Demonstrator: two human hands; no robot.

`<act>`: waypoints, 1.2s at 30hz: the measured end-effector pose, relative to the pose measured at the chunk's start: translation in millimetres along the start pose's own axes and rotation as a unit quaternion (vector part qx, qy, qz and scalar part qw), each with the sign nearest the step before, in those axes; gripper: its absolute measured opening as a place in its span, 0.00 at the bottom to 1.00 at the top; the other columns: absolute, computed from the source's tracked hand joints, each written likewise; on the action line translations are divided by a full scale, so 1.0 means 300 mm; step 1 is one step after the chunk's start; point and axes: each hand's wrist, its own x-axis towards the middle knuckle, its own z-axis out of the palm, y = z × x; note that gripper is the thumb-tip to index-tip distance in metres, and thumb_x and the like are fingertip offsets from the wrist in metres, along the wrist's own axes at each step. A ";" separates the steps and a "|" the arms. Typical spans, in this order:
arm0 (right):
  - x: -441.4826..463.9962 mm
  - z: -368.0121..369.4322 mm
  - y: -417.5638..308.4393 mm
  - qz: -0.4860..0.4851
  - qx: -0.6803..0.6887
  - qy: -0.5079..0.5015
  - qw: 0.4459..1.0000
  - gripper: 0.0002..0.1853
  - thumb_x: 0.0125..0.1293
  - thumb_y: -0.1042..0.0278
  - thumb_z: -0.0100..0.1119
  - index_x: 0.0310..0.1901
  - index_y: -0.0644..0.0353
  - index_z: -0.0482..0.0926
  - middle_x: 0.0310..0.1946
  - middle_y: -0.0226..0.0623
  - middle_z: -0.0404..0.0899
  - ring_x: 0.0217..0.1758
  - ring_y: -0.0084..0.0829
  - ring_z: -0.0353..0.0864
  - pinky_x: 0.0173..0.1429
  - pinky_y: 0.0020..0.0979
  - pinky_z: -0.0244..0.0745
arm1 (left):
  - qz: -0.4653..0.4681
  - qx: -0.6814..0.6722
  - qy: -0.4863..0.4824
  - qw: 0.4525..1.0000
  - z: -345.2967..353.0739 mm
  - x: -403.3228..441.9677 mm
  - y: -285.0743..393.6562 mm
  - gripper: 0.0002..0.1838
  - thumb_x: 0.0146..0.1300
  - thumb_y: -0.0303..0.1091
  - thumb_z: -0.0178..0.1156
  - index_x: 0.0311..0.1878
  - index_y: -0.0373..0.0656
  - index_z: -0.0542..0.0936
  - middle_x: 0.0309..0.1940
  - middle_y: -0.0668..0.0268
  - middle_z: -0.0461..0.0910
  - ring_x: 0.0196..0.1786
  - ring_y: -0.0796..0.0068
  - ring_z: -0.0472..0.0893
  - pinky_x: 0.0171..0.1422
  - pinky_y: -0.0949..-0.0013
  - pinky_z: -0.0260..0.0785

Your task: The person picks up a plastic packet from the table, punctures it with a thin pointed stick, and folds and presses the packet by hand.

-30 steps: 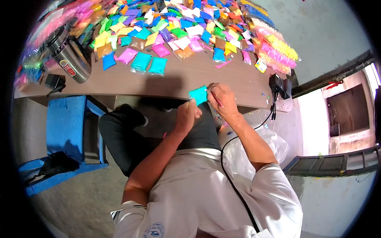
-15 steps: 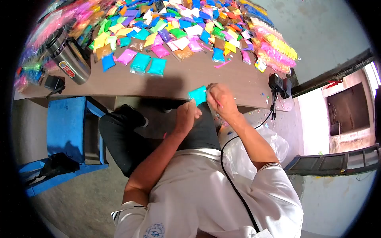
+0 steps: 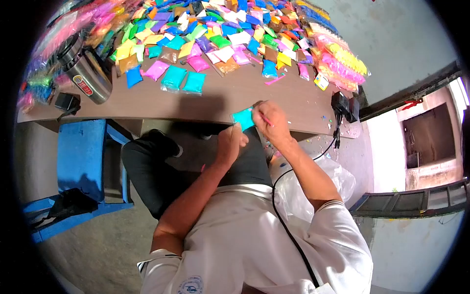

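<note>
Above my lap, at the table's front edge, a small flat teal packet (image 3: 242,118) in clear film is held up. My left hand (image 3: 229,145) pinches its lower edge between thumb and fingers. My right hand (image 3: 272,122) is closed at the packet's right side, overlapping that edge. A thin pink stick (image 3: 267,120) pokes out of the right fist; its other end is hidden by the fingers. Two more teal packets, a larger one (image 3: 173,78) and a smaller one (image 3: 194,83), lie side by side on the table ahead.
Many coloured packets (image 3: 220,41) cover the back of the brown table (image 3: 142,105). A steel flask (image 3: 88,73) stands left, near a black adapter (image 3: 67,102). Black plugs (image 3: 345,104) with cables sit right. A blue chair (image 3: 82,157) is at left, a clear plastic bag (image 3: 318,188) at right.
My right hand has shifted slightly left, further over the packet's right side, and the pink stick has moved with it. My left hand and the packet have stayed nearly still.
</note>
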 end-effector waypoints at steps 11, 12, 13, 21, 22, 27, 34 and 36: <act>0.059 -0.024 -0.044 0.027 -0.017 -0.017 0.999 0.03 0.53 0.75 0.59 0.28 0.64 0.75 0.28 0.48 0.74 0.33 0.50 0.75 0.38 0.45 0.70 | -0.037 0.054 0.005 0.998 -0.011 0.006 0.045 0.27 0.69 0.46 0.43 0.20 0.35 0.75 0.17 0.61 0.76 0.24 0.70 0.76 0.37 0.67 0.68; 0.053 -0.024 -0.075 -0.003 -0.024 -0.042 0.999 0.03 0.54 0.75 0.58 0.29 0.65 0.76 0.28 0.48 0.75 0.34 0.50 0.75 0.39 0.44 0.71 | -0.020 0.051 0.013 0.998 -0.009 0.004 0.033 0.28 0.68 0.47 0.42 0.21 0.34 0.77 0.17 0.60 0.77 0.24 0.68 0.77 0.36 0.66 0.69; 0.044 -0.023 -0.091 -0.032 -0.032 -0.069 0.997 0.03 0.54 0.76 0.58 0.30 0.65 0.77 0.29 0.49 0.75 0.34 0.51 0.76 0.40 0.44 0.71 | -0.005 0.047 0.019 0.999 -0.003 0.000 0.019 0.29 0.66 0.48 0.42 0.21 0.33 0.78 0.16 0.59 0.78 0.24 0.66 0.78 0.35 0.65 0.69; 0.046 -0.022 -0.090 -0.026 -0.043 -0.080 0.996 0.04 0.55 0.75 0.57 0.29 0.66 0.76 0.28 0.48 0.76 0.32 0.51 0.76 0.37 0.44 0.72 | -0.013 0.052 0.012 0.998 -0.011 0.006 0.035 0.28 0.68 0.47 0.42 0.21 0.34 0.77 0.17 0.60 0.77 0.24 0.69 0.77 0.36 0.66 0.69; 0.034 -0.016 -0.072 -0.022 -0.044 -0.082 0.995 0.04 0.55 0.75 0.57 0.29 0.66 0.76 0.28 0.48 0.76 0.32 0.51 0.76 0.37 0.44 0.72 | -0.011 0.033 0.009 0.999 -0.007 -0.002 0.027 0.28 0.70 0.46 0.42 0.22 0.35 0.76 0.18 0.61 0.77 0.24 0.70 0.76 0.37 0.68 0.68; 0.064 -0.034 -0.033 0.016 -0.035 -0.064 0.997 0.03 0.54 0.76 0.57 0.28 0.65 0.75 0.27 0.48 0.74 0.32 0.51 0.75 0.37 0.44 0.71 | 0.000 0.035 0.005 0.999 -0.010 -0.003 0.035 0.27 0.69 0.47 0.42 0.22 0.35 0.76 0.18 0.61 0.77 0.25 0.71 0.76 0.37 0.67 0.68; 0.050 -0.005 -0.036 -0.004 -0.024 -0.100 0.995 0.03 0.53 0.75 0.59 0.28 0.64 0.76 0.26 0.45 0.75 0.31 0.48 0.76 0.35 0.42 0.72 | 0.001 0.023 0.007 1.000 -0.007 -0.003 0.038 0.27 0.69 0.47 0.43 0.22 0.36 0.75 0.18 0.62 0.76 0.25 0.71 0.76 0.36 0.67 0.68; 0.055 0.003 -0.010 0.014 -0.031 -0.064 0.997 0.03 0.53 0.75 0.59 0.28 0.63 0.76 0.28 0.44 0.76 0.32 0.47 0.77 0.36 0.41 0.73 | 0.001 0.016 0.009 1.000 -0.003 -0.002 0.033 0.27 0.69 0.47 0.43 0.22 0.36 0.75 0.18 0.62 0.76 0.25 0.71 0.76 0.36 0.67 0.68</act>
